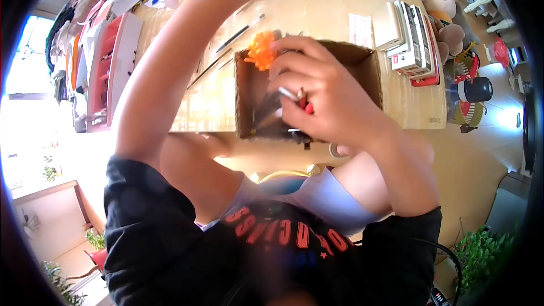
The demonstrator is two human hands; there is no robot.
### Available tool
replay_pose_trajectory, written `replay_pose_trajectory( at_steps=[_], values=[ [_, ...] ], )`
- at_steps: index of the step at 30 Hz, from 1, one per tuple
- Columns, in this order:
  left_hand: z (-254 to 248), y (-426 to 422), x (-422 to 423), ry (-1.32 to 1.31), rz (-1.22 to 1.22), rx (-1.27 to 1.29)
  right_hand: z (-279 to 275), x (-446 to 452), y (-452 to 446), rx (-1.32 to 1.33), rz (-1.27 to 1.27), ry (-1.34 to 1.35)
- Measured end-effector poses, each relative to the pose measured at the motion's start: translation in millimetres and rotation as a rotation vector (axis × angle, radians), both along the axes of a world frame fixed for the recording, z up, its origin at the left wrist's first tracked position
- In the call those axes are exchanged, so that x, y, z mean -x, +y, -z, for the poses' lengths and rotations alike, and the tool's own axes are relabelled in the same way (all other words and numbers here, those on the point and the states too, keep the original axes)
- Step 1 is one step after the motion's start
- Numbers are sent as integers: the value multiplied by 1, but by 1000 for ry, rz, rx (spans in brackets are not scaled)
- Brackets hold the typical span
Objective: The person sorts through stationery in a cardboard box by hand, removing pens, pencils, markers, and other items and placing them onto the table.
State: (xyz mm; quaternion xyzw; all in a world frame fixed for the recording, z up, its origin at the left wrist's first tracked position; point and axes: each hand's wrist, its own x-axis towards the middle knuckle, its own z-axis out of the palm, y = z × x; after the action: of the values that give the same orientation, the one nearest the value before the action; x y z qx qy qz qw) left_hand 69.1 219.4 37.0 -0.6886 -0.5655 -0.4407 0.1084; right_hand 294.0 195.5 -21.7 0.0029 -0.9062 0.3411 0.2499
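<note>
My right hand (320,88) was closed around slim pens (291,94), red and silvery parts showing between the fingers, above the open cardboard box (242,99) on the desk (416,105). The orange fluffy flower (260,51) was by its fingertips; I couldn't tell if I gripped it. My left forearm (170,62) reached forward, its hand out of view. A dark pen (240,33) lay left of my right hand, books (416,42) to its right.

Bright daylight streaming from left, window (34,99) blowing out to white; glare spot on floor (507,118) at right. Fisheye bending edges, black corners. Hand (311,88) over box blurring slightly.
</note>
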Motion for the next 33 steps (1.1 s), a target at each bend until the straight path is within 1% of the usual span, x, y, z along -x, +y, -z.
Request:
replay_pose_trajectory(
  at_steps=[1, 2, 3, 4, 5, 6, 7, 8, 9, 10, 12, 14, 15, 17, 19, 21, 24, 25, 27, 28, 30, 31, 33],
  values=[
    [-12, -34, -7, -112, -129, -86, 0, 0, -2, 2, 9, 9],
    [-16, -58, -6, -264, -120, -190, 0, 1, -3, 2, 16, 19],
    [-2, -71, 15, -275, -66, -377, 2, 2, -3, -19, 20, 23],
    [2, -90, 11, -399, 28, -496, 2, 2, -4, 10, 31, -2],
    [7, -112, 17, -403, -3, -523, 2, 4, -4, -21, 39, -15],
    [15, -131, 19, -415, -133, -544, 2, 7, -5, -53, 47, -27],
    [29, -141, 20, -428, -23, -542, 7, 12, -11, 34, 80, 51],
    [47, -152, 22, -443, 83, -540, 8, 14, -13, 108, 92, 37],
    [55, -157, 21, -286, 39, -498, 8, 15, -13, 67, 96, 34],
    [58, -166, 26, -6, 13, -308, 8, 15, -14, 28, 100, 31],
    [60, -168, 12, -172, 197, -174, 5, 12, -16, 99, 132, -53],
    [59, -172, 7, -192, 237, -56, 6, 10, -16, 84, 150, -39],
    [55, -171, 0, -232, 252, -67, 6, 9, -15, 17, 147, -25],
    [47, -170, 3, -140, 306, -131, 3, 7, -13, -115, 134, 9],
    [50, -169, 3, -156, 319, -209, 2, 7, -11, -154, 122, 9],
    [61, -159, -2, -282, 299, -305, 0, 8, -11, -189, 118, 19],
    [56, -150, 12, -108, 320, -408, 0, 7, -12, -194, 129, 4],
    [47, -156, 10, -40, 316, -391, 0, 7, -12, -193, 128, 0],
    [53, -167, 6, -133, 278, -156, 0, 8, -12, -190, 124, -3],
    [53, -172, 3, -174, 249, -40, 1, 10, -14, -142, 142, 8],
    [47, -174, -7, -170, 188, 30, 4, 11, -19, -45, 180, 35],
    [51, -171, -8, -194, 194, 10, 5, 11, -20, -35, 183, 25],
    [60, -169, -7, -189, 192, 110, 4, 9, -18, -17, 186, 3]
  ],
)
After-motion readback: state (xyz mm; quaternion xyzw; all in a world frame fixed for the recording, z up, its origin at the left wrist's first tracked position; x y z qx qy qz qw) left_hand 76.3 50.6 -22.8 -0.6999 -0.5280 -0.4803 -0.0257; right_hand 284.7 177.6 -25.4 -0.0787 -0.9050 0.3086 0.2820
